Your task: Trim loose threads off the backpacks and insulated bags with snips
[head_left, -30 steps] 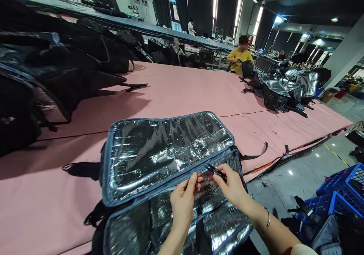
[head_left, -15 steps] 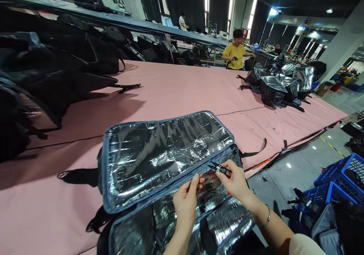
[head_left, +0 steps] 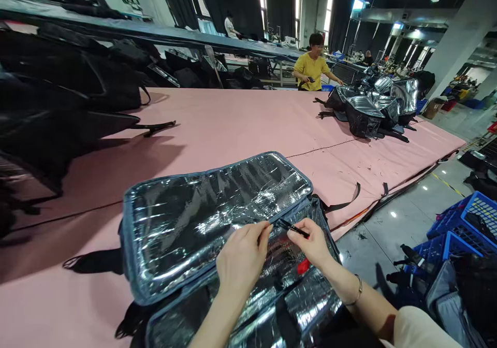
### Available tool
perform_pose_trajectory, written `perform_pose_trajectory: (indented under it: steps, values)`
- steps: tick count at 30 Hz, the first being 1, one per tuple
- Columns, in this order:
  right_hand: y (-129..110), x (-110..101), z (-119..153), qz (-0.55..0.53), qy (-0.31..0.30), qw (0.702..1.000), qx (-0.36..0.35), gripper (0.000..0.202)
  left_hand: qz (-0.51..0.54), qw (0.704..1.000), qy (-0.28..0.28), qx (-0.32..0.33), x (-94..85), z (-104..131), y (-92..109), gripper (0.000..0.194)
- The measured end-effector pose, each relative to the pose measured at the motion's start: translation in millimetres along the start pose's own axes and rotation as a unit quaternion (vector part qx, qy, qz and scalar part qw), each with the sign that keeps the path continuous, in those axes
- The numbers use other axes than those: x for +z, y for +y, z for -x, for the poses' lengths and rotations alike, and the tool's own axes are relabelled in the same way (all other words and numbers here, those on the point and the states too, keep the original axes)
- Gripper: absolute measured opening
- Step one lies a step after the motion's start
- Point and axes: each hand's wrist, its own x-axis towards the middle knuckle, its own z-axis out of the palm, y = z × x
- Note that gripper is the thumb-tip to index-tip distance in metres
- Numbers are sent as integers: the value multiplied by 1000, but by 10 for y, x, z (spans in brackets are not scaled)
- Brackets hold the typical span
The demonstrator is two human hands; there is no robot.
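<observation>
Pink and long, the surface [head_left: 233, 115] stretched to the far right, where a heap of bags [head_left: 368, 112] lay near a co-worker [head_left: 310, 69] in yellow. At the near middle sat the bag [head_left: 217, 205], its foil-lined lid folded back toward the far side. The right hand [head_left: 315, 244] grasped black snips [head_left: 294, 228], blades pointing left at the blue trim [head_left: 293, 208] between lid and body. The left hand [head_left: 241, 255] was just beside them, thumb and forefinger pinched together at that trim.

Good work here seemed to call for holding the trim taut, bringing the tips in flat along it, making small cuts, and keeping the points off the foil and the left fingertips.

What lay in that pinch, loose thread or cloth, could not be told. The blade tips were lost against dark trim. A red thing [head_left: 303, 266] under the right hand was partly covered and unclear. Both forearms hid some of the body, and its near end was cut off, as were the dark bags [head_left: 58, 94] at left.
</observation>
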Motion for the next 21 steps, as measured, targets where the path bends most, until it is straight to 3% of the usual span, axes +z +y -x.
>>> perform_pose_trajectory:
  steps: [2,4,7,11,13,21]
  values:
    - [-5,-13,2,23,2,1000,-6,23,-57,996,-63,-3,5,-88,18,27]
    - [-35,-37,13,72,-2,997,-15,20,-60,995,-81,-3,55,-118,8,25]
    - [-147,-85,43,219,-19,974,-48,15,-2,999,-20,36,156,-71,-53,23]
    - [-314,-115,66,396,-38,913,-87,13,54,991,66,99,242,31,-137,24]
    - [-338,-118,62,405,-44,909,-91,10,62,989,86,107,246,53,-160,24]
    - [-288,-140,57,285,-31,957,-51,10,64,993,89,40,192,34,-204,23]
